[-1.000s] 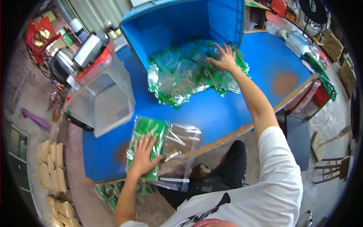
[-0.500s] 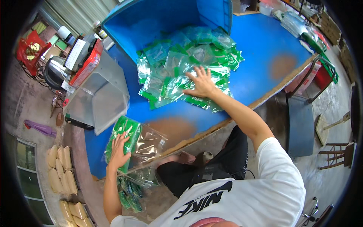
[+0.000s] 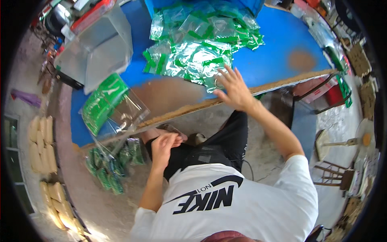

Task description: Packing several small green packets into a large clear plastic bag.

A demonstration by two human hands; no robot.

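Observation:
My right hand [image 3: 236,89] is open, fingers spread, at the near right edge of a heap of clear plastic packets with green bands [image 3: 193,60]. Its fingertips rest on or just over the nearest packet. My left hand [image 3: 166,146] is curled closed above my lap, off the table, and nothing shows sticking out of it. Farther left, a stack of green printed plastic packets [image 3: 105,103] lies at the table's near left corner. A larger clear plastic bag [image 3: 131,111] lies partly around that stack and reaches to the table edge.
A blue bin [image 3: 246,7] lies behind the heap on the blue table [image 3: 278,66]. A translucent box [image 3: 107,50] stands at the left. Bundled green packets [image 3: 105,167] sit below the left corner. A stool [image 3: 336,175] and grey bench [image 3: 303,115] are at right.
My left hand has left the green stack and drawn back over my lap, now curled. My right hand has come nearer the table edge, and the front packets have slid toward me. The view has shifted.

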